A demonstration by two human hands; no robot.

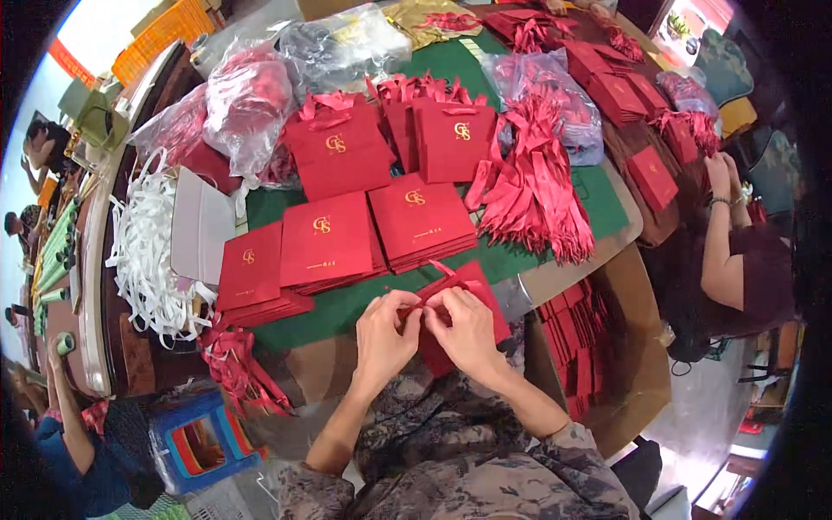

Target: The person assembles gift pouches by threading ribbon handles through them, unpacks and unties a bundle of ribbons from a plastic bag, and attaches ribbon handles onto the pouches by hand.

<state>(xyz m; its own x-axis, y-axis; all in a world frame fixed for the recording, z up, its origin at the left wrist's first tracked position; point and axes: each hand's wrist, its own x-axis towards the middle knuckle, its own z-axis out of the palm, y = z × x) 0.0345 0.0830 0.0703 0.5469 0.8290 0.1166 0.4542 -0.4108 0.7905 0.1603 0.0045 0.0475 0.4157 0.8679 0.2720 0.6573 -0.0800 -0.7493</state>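
Between my hands is a red paper bag (485, 299), tilted in front of my lap, with a red ribbon (446, 269) lying loose across its far part. My left hand (387, 341) is closed in a pinch at the bag's edge. Close beside it, my right hand (464, 333) also pinches there, its fingertips almost meeting the left ones. What lies exactly between the fingertips is hidden. Just beyond are flat stacks of red bags (325, 238) with gold print. A large bunch of red ribbons (537, 186) lies to the right of them.
White ribbons (152, 251) are heaped at the left, beside a grey board (201, 225). Clear plastic bags (251, 104) fill the far left. An open cardboard box (641, 347) of red bags stands at my right. A co-worker's arm (724, 251) reaches over the table on the right.
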